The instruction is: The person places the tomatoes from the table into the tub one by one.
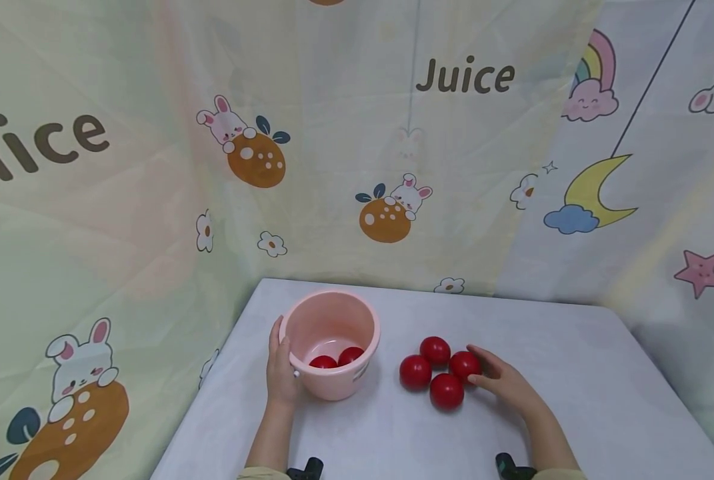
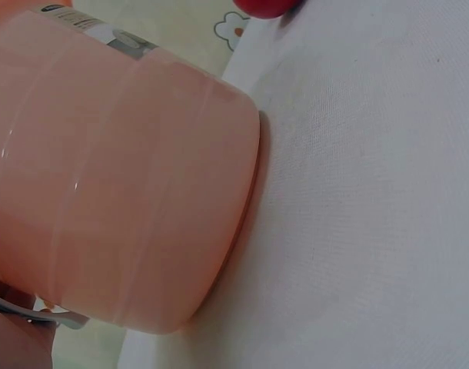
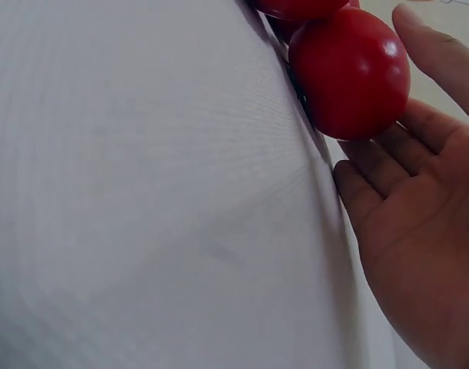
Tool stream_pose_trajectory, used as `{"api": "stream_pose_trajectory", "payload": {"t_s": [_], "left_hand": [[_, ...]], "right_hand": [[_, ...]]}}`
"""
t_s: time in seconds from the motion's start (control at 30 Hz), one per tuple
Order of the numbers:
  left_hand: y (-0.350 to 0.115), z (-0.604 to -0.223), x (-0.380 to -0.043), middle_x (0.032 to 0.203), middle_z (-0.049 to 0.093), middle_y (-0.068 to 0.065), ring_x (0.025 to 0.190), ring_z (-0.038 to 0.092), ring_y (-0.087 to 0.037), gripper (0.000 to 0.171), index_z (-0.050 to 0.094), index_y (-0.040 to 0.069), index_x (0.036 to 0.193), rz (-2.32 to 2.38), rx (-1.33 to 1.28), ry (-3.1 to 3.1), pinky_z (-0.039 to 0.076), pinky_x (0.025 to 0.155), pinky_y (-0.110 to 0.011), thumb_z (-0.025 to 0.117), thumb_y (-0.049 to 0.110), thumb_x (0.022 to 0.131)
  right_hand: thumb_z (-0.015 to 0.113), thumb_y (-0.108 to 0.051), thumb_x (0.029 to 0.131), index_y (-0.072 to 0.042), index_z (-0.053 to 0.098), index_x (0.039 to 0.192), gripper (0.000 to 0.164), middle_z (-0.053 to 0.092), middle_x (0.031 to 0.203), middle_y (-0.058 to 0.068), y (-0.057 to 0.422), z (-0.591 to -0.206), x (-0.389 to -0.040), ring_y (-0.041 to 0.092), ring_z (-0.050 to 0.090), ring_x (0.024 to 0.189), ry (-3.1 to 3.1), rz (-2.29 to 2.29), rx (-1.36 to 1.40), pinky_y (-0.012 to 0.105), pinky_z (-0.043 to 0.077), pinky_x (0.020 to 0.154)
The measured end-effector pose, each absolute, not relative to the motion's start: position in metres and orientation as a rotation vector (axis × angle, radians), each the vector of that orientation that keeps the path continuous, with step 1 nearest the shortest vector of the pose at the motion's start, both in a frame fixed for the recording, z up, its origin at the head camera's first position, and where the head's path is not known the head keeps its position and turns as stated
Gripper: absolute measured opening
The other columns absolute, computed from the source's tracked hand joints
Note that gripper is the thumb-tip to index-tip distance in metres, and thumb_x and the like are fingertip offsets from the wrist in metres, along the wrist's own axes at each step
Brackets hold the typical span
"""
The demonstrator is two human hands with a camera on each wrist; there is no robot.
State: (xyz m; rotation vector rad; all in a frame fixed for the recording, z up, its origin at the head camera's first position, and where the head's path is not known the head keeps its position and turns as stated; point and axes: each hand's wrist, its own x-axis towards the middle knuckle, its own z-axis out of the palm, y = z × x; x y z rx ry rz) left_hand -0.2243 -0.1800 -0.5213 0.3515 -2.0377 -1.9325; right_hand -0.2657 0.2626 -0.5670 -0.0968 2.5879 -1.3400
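Observation:
A pink bucket (image 1: 331, 383) stands on the table with two red balls (image 1: 351, 355) inside. My left hand (image 1: 281, 375) rests against the bucket's left side, its fingers extended along the outer wall near the rim. In the left wrist view the bucket's wall (image 2: 127, 177) fills much of the picture, with a grey handle (image 2: 42, 311) by the hand. Several glossy red balls sit grouped right of the bucket. Around the rightmost red ball (image 1: 465, 366) my right hand (image 1: 509, 387) has its thumb and fingers spread. The right wrist view shows fingers beside that ball (image 3: 350, 75), thumb apart.
The table (image 1: 387, 440) has a white cloth cover. Behind and to the left hangs a printed curtain (image 1: 333, 133) with rabbits and oranges, meeting the table's far edge. Another red ball (image 1: 415, 373) is the one nearest the bucket.

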Motion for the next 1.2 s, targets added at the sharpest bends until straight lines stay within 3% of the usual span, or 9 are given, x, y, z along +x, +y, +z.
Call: {"api": "stream_pose_trajectory", "payload": {"t_s": [0.1, 0.77, 0.93, 1.2], "left_hand": [[-0.1799, -0.5212, -0.2244, 0.152, 0.034, 0.025, 0.142, 0.036, -0.013, 0.055, 0.025, 0.058, 0.146, -1.922, 0.352, -2.043, 0.047, 0.104, -0.056, 0.046, 0.062, 0.095], [-0.1811, -0.5202, -0.2232, 0.156, 0.033, 0.018, 0.143, 0.035, -0.019, 0.051, 0.026, 0.053, 0.148, -1.913, 0.309, -2.044, 0.046, 0.104, -0.059, 0.044, 0.049, 0.1], [-0.1819, -0.5203, -0.2227, 0.156, 0.032, 0.018, 0.143, 0.035, -0.019, 0.05, 0.025, 0.055, 0.147, -1.923, 0.306, -2.05, 0.046, 0.104, -0.059, 0.044, 0.041, 0.102], [-0.1817, -0.5192, -0.2222, 0.157, 0.032, 0.019, 0.144, 0.034, -0.019, 0.051, 0.024, 0.057, 0.147, -1.929, 0.315, -2.059, 0.046, 0.104, -0.058, 0.044, 0.044, 0.102]], "right_hand": [[0.073, -0.052, 0.082, -0.028, 0.037, 0.152, 0.083, 0.037, 0.158, 0.01, 0.2636, -0.5687, -0.266, 0.038, 0.033, 0.146, 2.583, -1.339, -0.088, 0.059, 0.04, 0.11], [0.076, -0.052, 0.078, -0.027, 0.039, 0.151, 0.085, 0.035, 0.158, 0.014, 0.2653, -0.5725, -0.2641, 0.042, 0.029, 0.147, 2.616, -1.322, -0.076, 0.059, 0.038, 0.111], [0.078, -0.053, 0.075, -0.027, 0.043, 0.148, 0.085, 0.04, 0.155, 0.014, 0.2668, -0.576, -0.2643, 0.042, 0.033, 0.145, 2.655, -1.317, -0.079, 0.057, 0.04, 0.109], [0.08, -0.06, 0.069, -0.03, 0.046, 0.146, 0.089, 0.046, 0.151, 0.011, 0.2658, -0.5728, -0.2651, 0.04, 0.041, 0.14, 2.656, -1.304, 0.005, 0.056, 0.046, 0.105]]}}
